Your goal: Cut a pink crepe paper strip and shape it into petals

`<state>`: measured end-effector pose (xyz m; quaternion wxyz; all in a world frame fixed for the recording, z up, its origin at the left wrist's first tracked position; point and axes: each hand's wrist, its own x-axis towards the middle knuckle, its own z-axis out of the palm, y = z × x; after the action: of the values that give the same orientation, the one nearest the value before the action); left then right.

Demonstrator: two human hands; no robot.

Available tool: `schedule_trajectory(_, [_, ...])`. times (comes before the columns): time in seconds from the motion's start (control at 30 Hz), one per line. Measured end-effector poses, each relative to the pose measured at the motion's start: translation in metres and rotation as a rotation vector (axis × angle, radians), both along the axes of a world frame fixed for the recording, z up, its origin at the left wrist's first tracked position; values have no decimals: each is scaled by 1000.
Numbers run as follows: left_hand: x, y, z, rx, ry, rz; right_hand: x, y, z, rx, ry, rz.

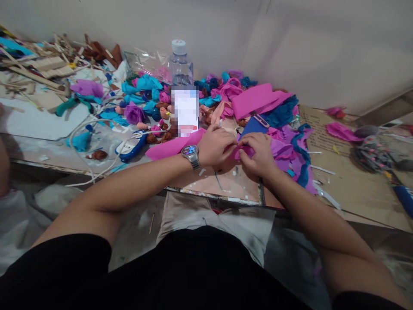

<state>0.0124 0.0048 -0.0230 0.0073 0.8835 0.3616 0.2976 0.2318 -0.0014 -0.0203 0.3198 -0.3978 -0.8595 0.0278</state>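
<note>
My left hand [217,146], with a metal wristwatch [191,154] on the wrist, and my right hand [258,156] meet over the low table's front edge. Both are closed in a pinch on a small piece of pink crepe paper [242,151] held between them. A long pink paper strip [172,147] runs off to the left under my left hand. Purple and blue paper scraps [295,153] lie just right of my right hand.
A clear water bottle [180,64] stands at the back by the wall. Folded pink sheets [254,100], blue and purple paper flowers [135,113], a white cable [93,163], a blue device [132,147] and wooden sticks [41,64] crowd the table. Cardboard [348,176] lies right.
</note>
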Motion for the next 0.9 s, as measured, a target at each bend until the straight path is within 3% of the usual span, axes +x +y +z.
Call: schedule_trajectory(0.9, [0, -3, 6, 13, 48, -7, 0, 1, 0, 22, -13, 39])
